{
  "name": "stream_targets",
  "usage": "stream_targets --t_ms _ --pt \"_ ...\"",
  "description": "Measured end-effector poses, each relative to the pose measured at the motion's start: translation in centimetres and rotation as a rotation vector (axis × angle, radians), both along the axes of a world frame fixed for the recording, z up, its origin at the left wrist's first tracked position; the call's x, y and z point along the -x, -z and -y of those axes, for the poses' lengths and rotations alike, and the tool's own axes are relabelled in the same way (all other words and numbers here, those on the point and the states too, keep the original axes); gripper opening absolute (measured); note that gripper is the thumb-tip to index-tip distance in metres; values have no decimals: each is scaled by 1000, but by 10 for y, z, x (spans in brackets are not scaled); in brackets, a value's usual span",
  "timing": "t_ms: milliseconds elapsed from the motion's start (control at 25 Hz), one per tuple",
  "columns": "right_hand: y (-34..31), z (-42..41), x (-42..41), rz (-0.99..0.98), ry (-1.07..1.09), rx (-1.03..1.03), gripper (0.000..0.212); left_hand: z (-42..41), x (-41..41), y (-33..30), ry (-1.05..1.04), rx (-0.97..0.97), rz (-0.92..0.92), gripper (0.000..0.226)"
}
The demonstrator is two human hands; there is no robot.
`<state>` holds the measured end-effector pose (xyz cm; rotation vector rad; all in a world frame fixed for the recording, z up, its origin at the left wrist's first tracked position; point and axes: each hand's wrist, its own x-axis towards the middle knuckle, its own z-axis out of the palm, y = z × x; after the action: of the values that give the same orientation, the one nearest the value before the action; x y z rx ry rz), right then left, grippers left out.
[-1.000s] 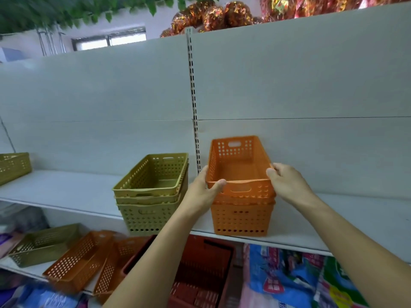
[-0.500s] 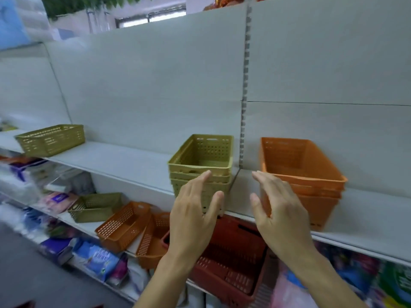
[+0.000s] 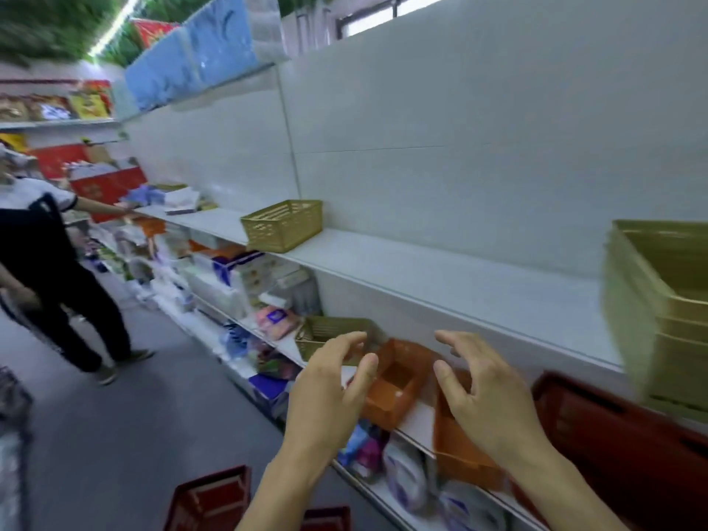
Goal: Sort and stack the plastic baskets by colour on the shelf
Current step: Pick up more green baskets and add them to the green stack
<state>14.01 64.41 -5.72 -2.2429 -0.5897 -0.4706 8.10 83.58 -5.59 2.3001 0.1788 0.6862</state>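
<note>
Both hands hover empty, fingers spread, in front of the lower shelf. My left hand (image 3: 329,389) is over an olive basket (image 3: 329,335) and the left orange basket (image 3: 398,381). My right hand (image 3: 486,396) covers part of a second orange basket (image 3: 456,442). A single olive basket (image 3: 283,224) stands on the white upper shelf (image 3: 440,277) to the left. The olive stack (image 3: 662,312) sits blurred at the right edge. The orange stack is out of view.
A dark red basket (image 3: 613,438) lies on the lower shelf at right, and another red basket (image 3: 210,500) is on the grey floor below. Packaged goods fill the lower shelves. A person in dark trousers (image 3: 49,262) stands in the aisle at left.
The view has swung left and down; the orange stack has left the frame. Both hands, which had let go of the orange basket, now hang lower by the lower shelf.
</note>
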Motion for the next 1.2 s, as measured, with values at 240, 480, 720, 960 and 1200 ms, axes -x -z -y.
stream_targets --t_ms 240,480,720,960,1200 --pt "-4 -165 -48 -174 -117 -86 25 -178 -35 -19 -38 102 -59 23" --pt "-25 -267 -147 -225 -183 -62 25 -276 -105 -29 -35 202 -73 20" --pt "-51 -385 -299 -339 -280 -71 27 -366 -201 -24 -139 315 -111 24" --pt "-62 -486 -429 -454 -315 -83 42 -439 -345 -46 -289 564 -100 51" --pt "-36 -524 -501 -582 -286 -167 44 -462 -460 -50 -399 1045 -258 86"
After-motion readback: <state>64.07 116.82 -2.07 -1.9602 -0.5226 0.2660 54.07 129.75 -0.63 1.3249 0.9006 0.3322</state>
